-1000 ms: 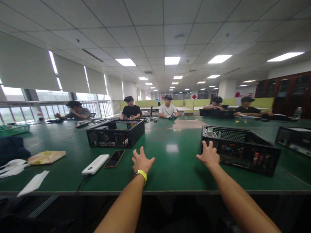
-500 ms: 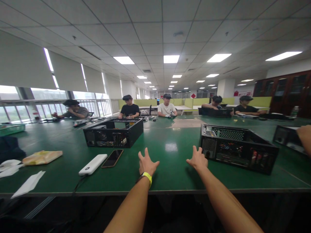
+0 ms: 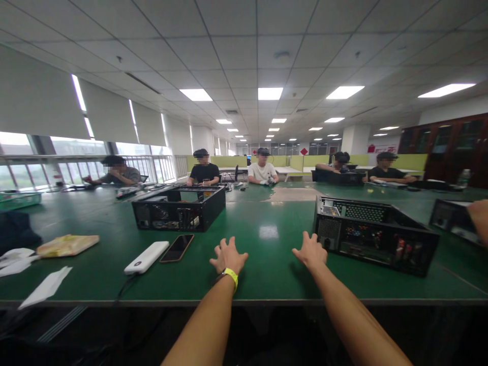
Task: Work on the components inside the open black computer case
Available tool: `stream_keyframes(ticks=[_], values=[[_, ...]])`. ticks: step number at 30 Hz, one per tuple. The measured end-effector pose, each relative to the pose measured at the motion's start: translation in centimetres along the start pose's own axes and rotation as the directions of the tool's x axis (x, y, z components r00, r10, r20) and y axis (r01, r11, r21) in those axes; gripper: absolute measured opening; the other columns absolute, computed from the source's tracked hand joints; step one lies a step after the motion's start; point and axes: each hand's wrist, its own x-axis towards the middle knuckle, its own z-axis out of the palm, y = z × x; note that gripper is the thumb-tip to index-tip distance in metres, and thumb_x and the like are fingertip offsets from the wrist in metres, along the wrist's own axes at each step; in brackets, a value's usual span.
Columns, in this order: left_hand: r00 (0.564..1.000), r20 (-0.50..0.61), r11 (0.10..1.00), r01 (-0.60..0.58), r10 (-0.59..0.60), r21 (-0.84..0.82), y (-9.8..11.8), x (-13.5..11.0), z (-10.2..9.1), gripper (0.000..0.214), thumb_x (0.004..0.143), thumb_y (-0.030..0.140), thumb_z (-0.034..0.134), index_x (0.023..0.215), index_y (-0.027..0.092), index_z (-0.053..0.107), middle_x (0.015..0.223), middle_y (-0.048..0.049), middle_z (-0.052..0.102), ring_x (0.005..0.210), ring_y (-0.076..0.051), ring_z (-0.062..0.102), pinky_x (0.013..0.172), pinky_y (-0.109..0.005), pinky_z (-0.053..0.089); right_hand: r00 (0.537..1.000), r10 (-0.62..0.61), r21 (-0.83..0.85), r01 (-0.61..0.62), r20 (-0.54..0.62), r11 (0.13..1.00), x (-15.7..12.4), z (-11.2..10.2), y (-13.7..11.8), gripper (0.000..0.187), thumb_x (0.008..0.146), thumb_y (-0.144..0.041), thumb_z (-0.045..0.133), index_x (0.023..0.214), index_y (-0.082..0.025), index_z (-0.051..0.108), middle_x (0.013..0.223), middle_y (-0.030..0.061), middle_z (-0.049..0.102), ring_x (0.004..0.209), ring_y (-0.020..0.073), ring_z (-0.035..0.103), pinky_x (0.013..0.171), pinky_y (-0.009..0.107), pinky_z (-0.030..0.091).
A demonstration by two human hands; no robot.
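My left hand, with a yellow-green band at its wrist, is over the green table with fingers spread and nothing in it. To its left lie a smartphone and a white power bank with a dark cable. My right hand is likewise open and bare, close to the left end of a black computer case lying on its side. Whether it touches the case I cannot tell. A second black computer case sits beyond the phone, its inner parts showing.
A paper-like packet and white tissues lie at left, near a green basket. Another person's hand reaches in at the right edge, by a further case. Several people sit along the far side.
The fingers of my left hand have fanned out a little and shifted slightly left. My right hand stays almost where it was. The whole view has moved very slightly.
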Motion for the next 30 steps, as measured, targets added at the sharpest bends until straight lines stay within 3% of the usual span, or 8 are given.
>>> stream_keyframes(ticks=[5, 10, 13, 17, 21, 24, 28, 30], values=[[0.999, 0.042, 1.000, 0.007, -0.007, 0.002, 0.0, 0.0, 0.2, 0.073, 0.071, 0.042, 0.064, 0.138, 0.028, 0.035, 0.139, -0.0123, 0.040, 0.123, -0.034, 0.041, 0.089, -0.057, 0.043, 1.000, 0.007, -0.005, -0.007, 0.015, 1.000, 0.0, 0.2, -0.1, 0.051, 0.072, -0.048, 0.062, 0.113, -0.020, 0.049, 0.114, 0.0115, 0.045, 0.103, 0.0334, 0.054, 0.074, 0.043, 0.047], [0.999, -0.038, 0.998, 0.014, -0.017, -0.061, 0.0, 0.0, 0.8, 0.083, 0.067, 0.036, 0.069, 0.139, 0.024, 0.031, 0.150, -0.0160, 0.015, 0.118, -0.036, 0.048, 0.080, -0.044, 0.051, 0.999, 0.023, 0.002, -0.023, 0.038, 1.000, 0.4, 0.1, 0.1, 0.051, 0.075, -0.045, 0.061, 0.116, -0.020, 0.045, 0.114, 0.0112, 0.043, 0.096, 0.0292, 0.059, 0.068, 0.037, 0.048], [0.999, -0.019, 0.990, 0.041, -0.044, -0.135, 0.5, 0.3, 1.1, 0.089, 0.069, 0.038, 0.068, 0.142, 0.020, 0.021, 0.145, -0.0209, 0.020, 0.099, -0.030, 0.062, 0.077, -0.038, 0.051, 0.998, 0.014, -0.003, -0.014, 0.060, 1.000, 0.4, 0.3, 0.2, 0.051, 0.075, -0.041, 0.062, 0.119, -0.021, 0.043, 0.112, 0.0102, 0.045, 0.088, 0.0250, 0.062, 0.065, 0.035, 0.048], [1.000, 0.000, 0.991, 0.025, -0.025, -0.132, 1.4, 1.3, 1.4, 0.082, 0.072, 0.041, 0.065, 0.141, 0.022, 0.025, 0.141, -0.0184, 0.029, 0.100, -0.030, 0.062, 0.074, -0.037, 0.051, 0.999, -0.031, -0.042, 0.033, 0.044, 0.999, 0.3, 0.5, 0.4, 0.056, 0.070, -0.037, 0.069, 0.119, -0.024, 0.045, 0.122, 0.0120, 0.041, 0.108, 0.0324, 0.053, 0.074, 0.039, 0.047], [0.997, 0.039, 0.998, -0.062, 0.063, -0.033, 1.6, 2.5, 2.4, 0.071, 0.074, 0.043, 0.063, 0.137, 0.024, 0.035, 0.135, -0.0148, 0.042, 0.104, -0.030, 0.059, 0.091, -0.049, 0.042, 0.996, -0.063, -0.052, 0.066, 0.057, 0.996, 0.9, 0.8, 0.6, 0.057, 0.073, -0.036, 0.067, 0.123, -0.023, 0.043, 0.119, 0.0124, 0.044, 0.091, 0.0263, 0.060, 0.065, 0.035, 0.048], [0.991, 0.065, 0.992, -0.121, 0.119, 0.033, 1.3, 3.6, 3.8, 0.062, 0.075, 0.042, 0.061, 0.132, 0.025, 0.043, 0.125, -0.0117, 0.052, 0.110, -0.031, 0.054, 0.097, -0.055, 0.034, 0.992, -0.124, -0.090, 0.124, 0.010, 0.988, 1.7, 1.1, 0.4, 0.053, 0.071, -0.031, 0.067, 0.119, -0.023, 0.047, 0.123, 0.0121, 0.044, 0.102, 0.0297, 0.055, 0.072, 0.037, 0.048], [0.985, 0.054, 0.986, -0.166, 0.166, -0.001, 1.3, 5.4, 6.0, 0.064, 0.074, 0.033, 0.061, 0.134, 0.026, 0.040, 0.129, -0.0122, 0.045, 0.111, -0.028, 0.050, 0.080, -0.037, 0.045, 0.990, -0.142, -0.089, 0.142, 0.005, 0.986, 2.9, 2.2, -0.9, 0.068, 0.072, -0.036, 0.067, 0.133, -0.022, 0.039, 0.131, 0.0152, 0.041, 0.094, 0.0275, 0.057, 0.066, 0.035, 0.048], [0.979, 0.028, 0.979, -0.202, 0.201, 0.017, 1.6, 6.5, 6.9, 0.061, 0.073, 0.032, 0.060, 0.132, 0.025, 0.044, 0.125, -0.0115, 0.048, 0.109, -0.027, 0.049, 0.080, -0.036, 0.044, 0.984, -0.176, -0.133, 0.173, -0.015, 0.976, 3.7, 2.9, -1.8, 0.065, 0.070, -0.035, 0.068, 0.130, -0.022, 0.044, 0.133, 0.0147, 0.042, 0.103, 0.0297, 0.054, 0.075, 0.039, 0.047]])
